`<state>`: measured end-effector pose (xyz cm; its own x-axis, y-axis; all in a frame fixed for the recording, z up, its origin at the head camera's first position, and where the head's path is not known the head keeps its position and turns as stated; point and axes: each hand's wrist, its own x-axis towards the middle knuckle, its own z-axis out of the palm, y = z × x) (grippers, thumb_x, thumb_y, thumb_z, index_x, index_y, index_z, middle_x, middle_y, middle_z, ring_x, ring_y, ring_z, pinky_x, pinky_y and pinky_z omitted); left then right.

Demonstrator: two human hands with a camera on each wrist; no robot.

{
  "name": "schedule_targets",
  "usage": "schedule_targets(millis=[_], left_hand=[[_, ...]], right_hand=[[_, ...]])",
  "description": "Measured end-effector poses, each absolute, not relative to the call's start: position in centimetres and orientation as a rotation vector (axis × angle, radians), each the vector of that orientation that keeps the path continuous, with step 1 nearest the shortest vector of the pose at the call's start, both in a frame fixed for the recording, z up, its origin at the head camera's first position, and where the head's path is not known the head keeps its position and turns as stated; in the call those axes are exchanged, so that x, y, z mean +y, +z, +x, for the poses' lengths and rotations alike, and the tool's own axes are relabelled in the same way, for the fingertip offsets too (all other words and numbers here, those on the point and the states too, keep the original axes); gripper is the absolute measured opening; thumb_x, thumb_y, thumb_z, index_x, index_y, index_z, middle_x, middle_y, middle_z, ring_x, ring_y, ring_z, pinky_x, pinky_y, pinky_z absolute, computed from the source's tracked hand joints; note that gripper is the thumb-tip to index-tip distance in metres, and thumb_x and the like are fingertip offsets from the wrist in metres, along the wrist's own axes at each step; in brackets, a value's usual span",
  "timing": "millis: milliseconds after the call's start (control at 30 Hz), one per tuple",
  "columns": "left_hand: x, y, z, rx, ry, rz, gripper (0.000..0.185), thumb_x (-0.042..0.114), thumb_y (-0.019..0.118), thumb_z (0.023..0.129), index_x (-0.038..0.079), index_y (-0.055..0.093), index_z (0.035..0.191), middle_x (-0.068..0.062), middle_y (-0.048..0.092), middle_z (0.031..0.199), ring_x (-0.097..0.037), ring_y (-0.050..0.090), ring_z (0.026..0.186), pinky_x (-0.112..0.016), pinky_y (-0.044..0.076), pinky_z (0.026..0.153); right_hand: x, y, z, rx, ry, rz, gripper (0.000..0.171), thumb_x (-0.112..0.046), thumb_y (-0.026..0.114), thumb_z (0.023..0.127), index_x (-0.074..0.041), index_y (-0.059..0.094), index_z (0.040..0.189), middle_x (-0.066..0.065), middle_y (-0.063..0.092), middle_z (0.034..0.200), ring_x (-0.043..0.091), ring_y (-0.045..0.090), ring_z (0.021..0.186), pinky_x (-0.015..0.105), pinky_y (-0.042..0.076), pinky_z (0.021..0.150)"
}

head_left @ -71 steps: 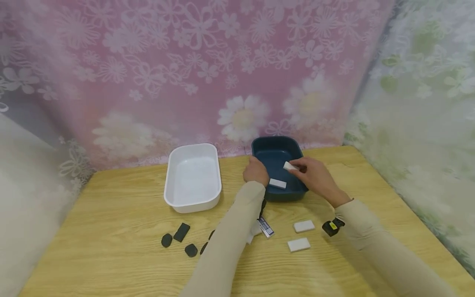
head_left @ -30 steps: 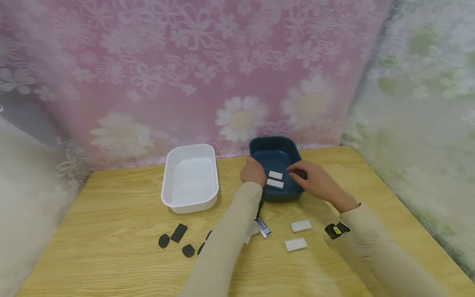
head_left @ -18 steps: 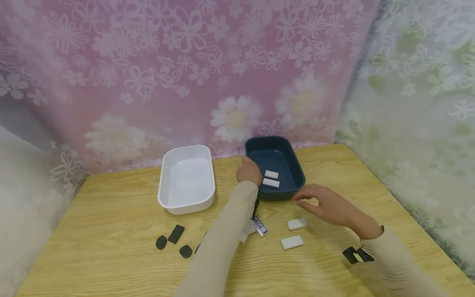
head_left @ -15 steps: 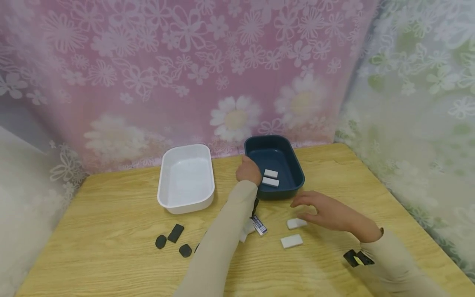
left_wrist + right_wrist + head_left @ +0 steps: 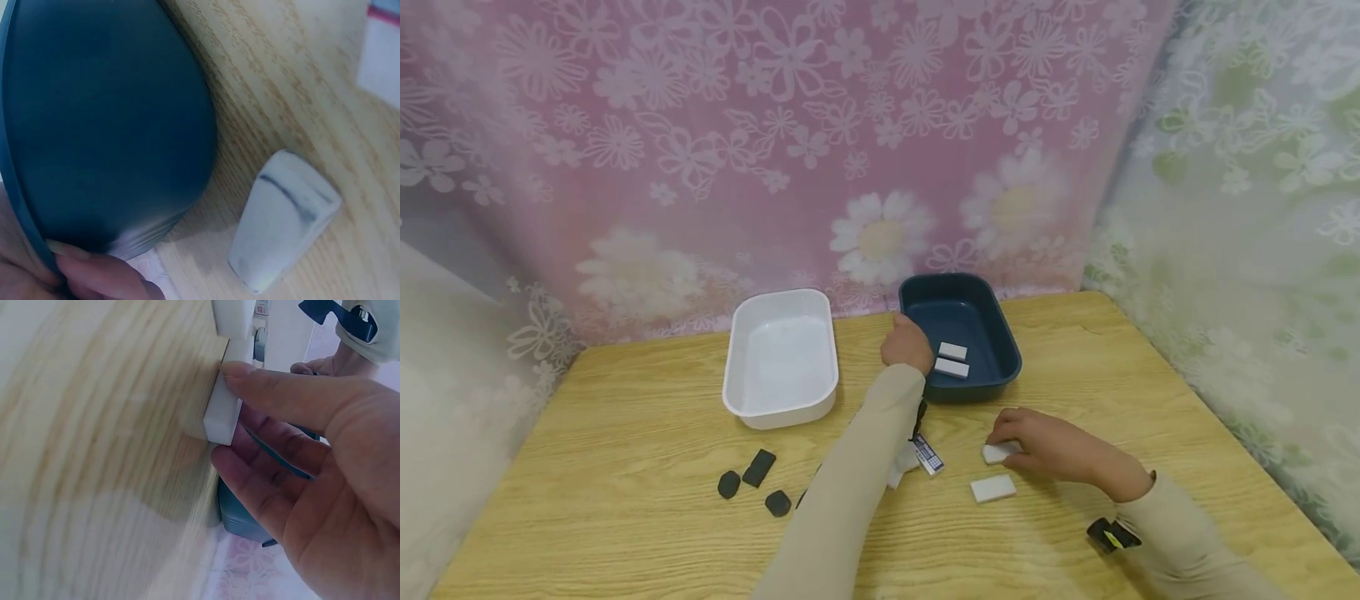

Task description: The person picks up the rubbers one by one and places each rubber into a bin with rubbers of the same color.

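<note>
White block (image 5: pixel 995 453) lies on the wooden table (image 5: pixel 647 533), toward its right side. From the left I see a few dark pieces (image 5: pixel 759 468) in front of a white tub (image 5: pixel 782 358). Next, the left hand (image 5: pixel 907 344) grips the rim of a blue tub (image 5: pixel 973 393) holding two smaller blocks (image 5: pixel 952 367). Beyond a printed piece (image 5: pixel 928 455) and a second white block (image 5: pixel 993 488), the right hand (image 5: pixel 1052 444) has thumb and fingers curled round the first.
</note>
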<state>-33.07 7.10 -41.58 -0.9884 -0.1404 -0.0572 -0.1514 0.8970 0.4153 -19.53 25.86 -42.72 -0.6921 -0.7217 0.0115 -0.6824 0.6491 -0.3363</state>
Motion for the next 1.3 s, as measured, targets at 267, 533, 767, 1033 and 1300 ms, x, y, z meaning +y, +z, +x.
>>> schedule_targets(millis=[267,533,767,1033,1300], left_hand=[[7.0,-41.6,-33.0,3.045,0.677,-0.218,0.041,0.023,0.064,0.090,0.002,0.043,0.120,-0.010,0.068,0.086,-0.022,0.067,0.077,-0.035,0.054,0.064],[6.8,-41.7,-33.2,3.054,0.666,-0.213,0.043,0.024,0.064,0.089,0.003,0.043,0.120,-0.010,0.068,0.087,-0.021,0.067,0.079,-0.035,0.054,0.065],[6.9,-41.5,-33.0,3.054,0.692,-0.243,0.037,0.022,0.062,0.091,0.003,0.045,0.119,-0.009,0.069,0.089,-0.021,0.068,0.081,-0.034,0.054,0.066],[6.9,-41.3,-33.0,3.034,0.695,-0.254,0.042,0.023,0.060,0.093,0.003,0.043,0.126,-0.009,0.069,0.092,-0.021,0.068,0.083,-0.034,0.054,0.068],[6.9,-41.0,-32.6,3.053,0.680,-0.236,0.043,0.022,0.058,0.094,0.002,0.043,0.128,-0.009,0.069,0.092,-0.020,0.067,0.082,-0.034,0.054,0.068]], right_hand=[[26.1,-41.9,-19.7,2.707,-0.590,-1.093,0.021,-0.014,0.068,0.089,-0.010,0.068,0.110,-0.005,0.058,0.104,0.011,0.056,0.092,0.033,0.049,0.077],[25.6,-39.4,-21.6,2.885,-0.815,-1.018,0.024,-0.009,0.065,0.091,-0.006,0.062,0.114,-0.002,0.058,0.104,0.013,0.058,0.091,0.036,0.051,0.078],[24.2,-38.0,-24.4,3.003,-0.900,-0.817,0.042,-0.009,0.062,0.093,0.003,0.050,0.131,0.009,0.060,0.102,0.020,0.060,0.088,0.038,0.050,0.075],[22.9,-39.3,-27.3,3.075,-0.846,-0.524,0.043,-0.016,0.062,0.094,0.005,0.048,0.128,0.014,0.063,0.099,0.026,0.062,0.086,0.043,0.051,0.074],[21.8,-40.3,-28.5,3.215,-0.555,-0.500,0.015,-0.013,0.064,0.092,-0.001,0.062,0.100,0.012,0.062,0.088,0.024,0.058,0.073,0.043,0.048,0.066]])
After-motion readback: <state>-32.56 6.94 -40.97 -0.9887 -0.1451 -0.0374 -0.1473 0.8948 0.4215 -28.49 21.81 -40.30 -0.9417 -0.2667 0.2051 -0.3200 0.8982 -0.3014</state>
